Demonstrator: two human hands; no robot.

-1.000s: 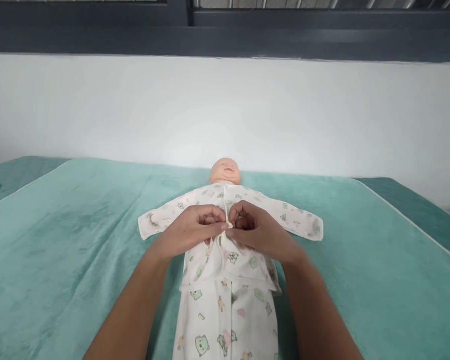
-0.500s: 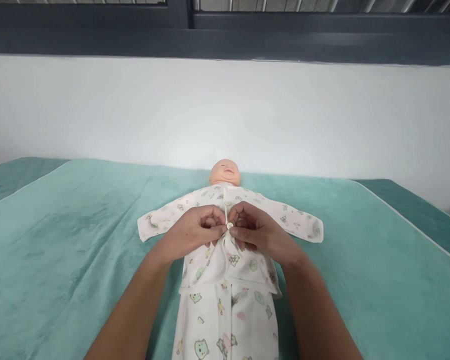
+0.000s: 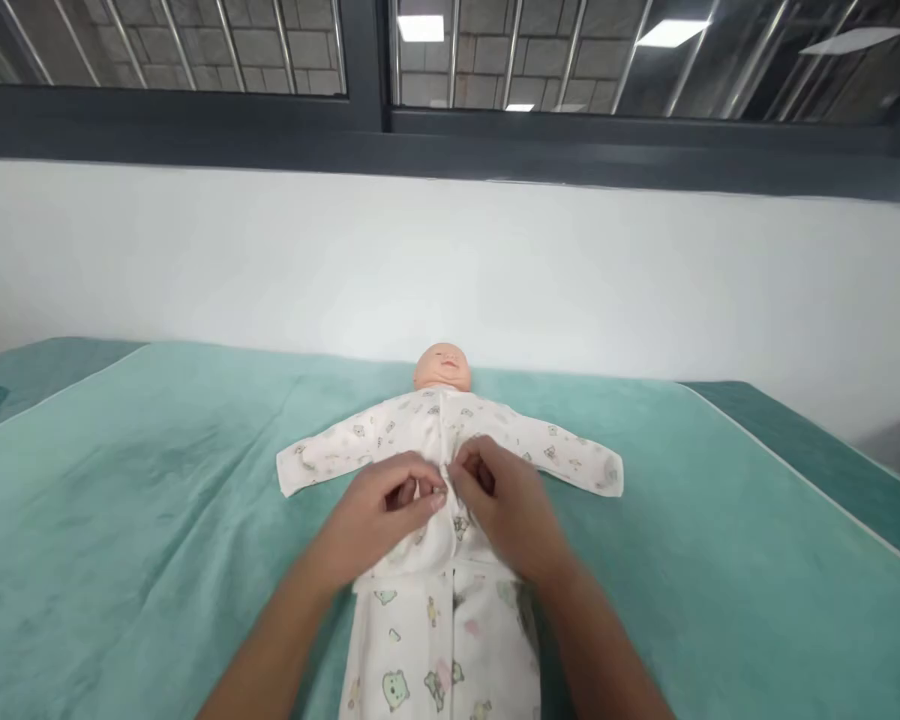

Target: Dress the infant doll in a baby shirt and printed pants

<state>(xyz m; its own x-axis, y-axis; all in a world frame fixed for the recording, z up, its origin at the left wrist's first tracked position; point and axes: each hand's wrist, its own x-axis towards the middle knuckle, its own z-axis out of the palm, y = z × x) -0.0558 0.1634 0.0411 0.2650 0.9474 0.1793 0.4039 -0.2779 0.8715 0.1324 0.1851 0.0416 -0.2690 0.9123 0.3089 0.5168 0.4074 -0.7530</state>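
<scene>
A baby doll lies on its back, its head towards the wall and its arms spread sideways. It wears a white baby shirt printed with small bears, above matching trousers. At the shirt's front opening, my left hand pinches the fabric edge between thumb and fingers. Just across the opening, my right hand is closed in a pinch on the other edge. The fingertips of both hands almost meet over the chest. The button there is mostly hidden by my fingers.
A green blanket with some creases covers the surface under the doll. Behind it rises a white wall, topped by a dark window frame with metal bars beyond the glass.
The camera has tilted up, so more window shows. My right hand has turned, fingers pointing more downwards at the opening. The white button, clearly visible before, is now mostly covered.
</scene>
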